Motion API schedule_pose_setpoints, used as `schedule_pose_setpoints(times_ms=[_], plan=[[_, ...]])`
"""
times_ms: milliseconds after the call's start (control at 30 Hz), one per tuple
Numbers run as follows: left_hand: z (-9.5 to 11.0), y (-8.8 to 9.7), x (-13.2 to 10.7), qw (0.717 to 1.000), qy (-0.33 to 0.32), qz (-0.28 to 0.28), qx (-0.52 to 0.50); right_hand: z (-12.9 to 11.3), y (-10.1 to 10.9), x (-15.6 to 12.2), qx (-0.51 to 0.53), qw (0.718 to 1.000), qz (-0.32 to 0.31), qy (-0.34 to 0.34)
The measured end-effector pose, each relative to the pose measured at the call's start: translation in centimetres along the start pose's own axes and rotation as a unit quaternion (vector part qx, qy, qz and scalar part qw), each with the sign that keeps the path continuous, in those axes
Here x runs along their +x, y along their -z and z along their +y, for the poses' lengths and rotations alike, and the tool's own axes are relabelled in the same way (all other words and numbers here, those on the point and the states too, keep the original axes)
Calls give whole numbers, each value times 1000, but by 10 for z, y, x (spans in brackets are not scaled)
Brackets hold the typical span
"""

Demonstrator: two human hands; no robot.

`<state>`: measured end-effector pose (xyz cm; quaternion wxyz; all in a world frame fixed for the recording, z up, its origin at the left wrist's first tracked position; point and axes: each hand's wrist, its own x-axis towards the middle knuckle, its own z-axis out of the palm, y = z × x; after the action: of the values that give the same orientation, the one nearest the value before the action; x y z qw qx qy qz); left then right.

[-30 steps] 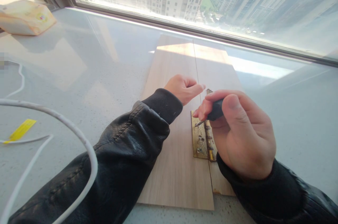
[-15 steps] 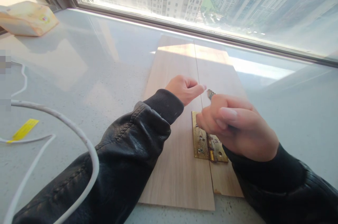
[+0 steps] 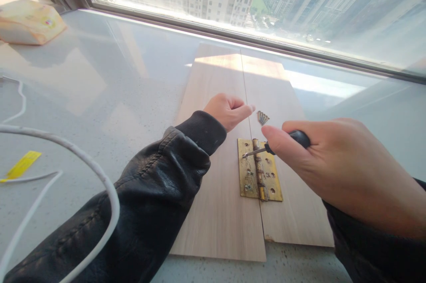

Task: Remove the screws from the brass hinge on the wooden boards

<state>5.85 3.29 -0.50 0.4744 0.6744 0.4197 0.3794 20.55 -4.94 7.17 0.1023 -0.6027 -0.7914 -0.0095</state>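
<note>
My right hand (image 3: 328,158) is wrapped round the black handle of a screwdriver (image 3: 258,152). Its metal shaft slants down leftward, with the tip at an upper part of the hinge's left leaf. The brass-coloured hinge (image 3: 277,185) lies flat across the seam between two pale wooden boards (image 3: 216,212). Screw heads show in its left leaf, while holes show in the right one. My left hand (image 3: 226,112) rests over the left board, fingers curled and thumb reaching toward the seam; whatever it may hold is hidden. Several screws (image 3: 262,117) lie in a cluster on the right board.
White cables (image 3: 96,172) loop at the left, one bearing a yellow tag (image 3: 24,165). A pale packet (image 3: 31,23) sits in the far left corner. The boards lie on a speckled white sill (image 3: 133,78) below a window frame (image 3: 199,36).
My right hand has turned and shifted right, so the screwdriver now shows with its tip at the hinge. More of the hinge and screws is uncovered. My left hand stays closed over the boards.
</note>
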Motion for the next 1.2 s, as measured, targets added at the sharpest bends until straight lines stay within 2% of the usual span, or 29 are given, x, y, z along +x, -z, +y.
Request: schedule_pose_setpoints(times_ms=[133,433,600,833,900,1033,1200], plan=[[1,0,0,1000,5,-1,2,4,3,1,51,994,-9,92],[0,0,0,1000,4,0,-12,17,10,-5,105,979,-31,170],[-1,1,-1,1000,4,-1,-14,15,10,-6,108,979,-14,174],[0,1,0,1000,6,2,-9,15,5,-1,-74,994,29,77],[0,1,0,1000,5,3,-9,12,5,-1,-78,993,33,86],[-1,1,-1,1000,-1,0,-10,5,7,-1,-16,990,-10,141],[-1,1,0,1000,-3,1,-6,11,11,4,66,981,-96,153]])
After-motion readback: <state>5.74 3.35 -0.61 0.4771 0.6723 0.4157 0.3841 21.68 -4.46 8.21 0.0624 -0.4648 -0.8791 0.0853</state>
